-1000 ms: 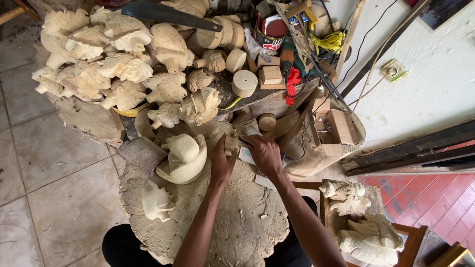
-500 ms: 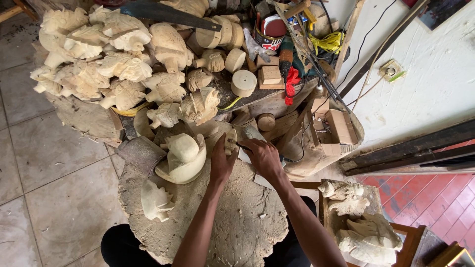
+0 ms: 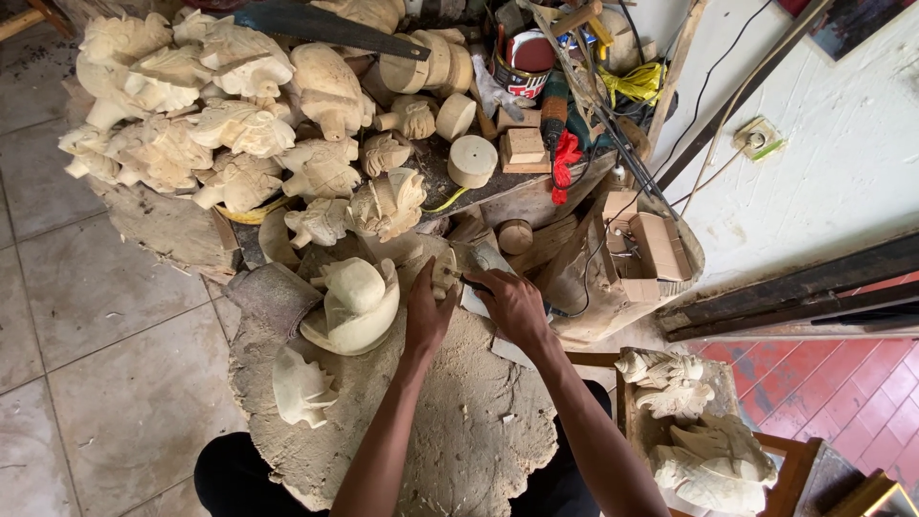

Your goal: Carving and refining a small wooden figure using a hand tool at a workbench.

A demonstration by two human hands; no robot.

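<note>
My left hand [image 3: 426,311] grips a small pale wooden carving [image 3: 444,271] at the far edge of a rough round wooden slab [image 3: 450,431]. My right hand [image 3: 509,304] is closed around a thin carving tool [image 3: 463,280] whose tip meets the small carving. Just left of my left hand sits a larger rounded pale carving [image 3: 356,302]. A smaller shell-like carving [image 3: 299,386] lies on the slab's left side.
A heap of pale carved figures [image 3: 220,115] fills the upper left, with a handsaw [image 3: 325,27] across it. Wooden discs [image 3: 471,158], a tin can [image 3: 524,65], tools and cables crowd the top centre. Finished carvings [image 3: 694,431] rest on a stool at right. Tiled floor [image 3: 86,364] lies left.
Both hands stay at the small carving; the right hand has shifted slightly with the tool against it.
</note>
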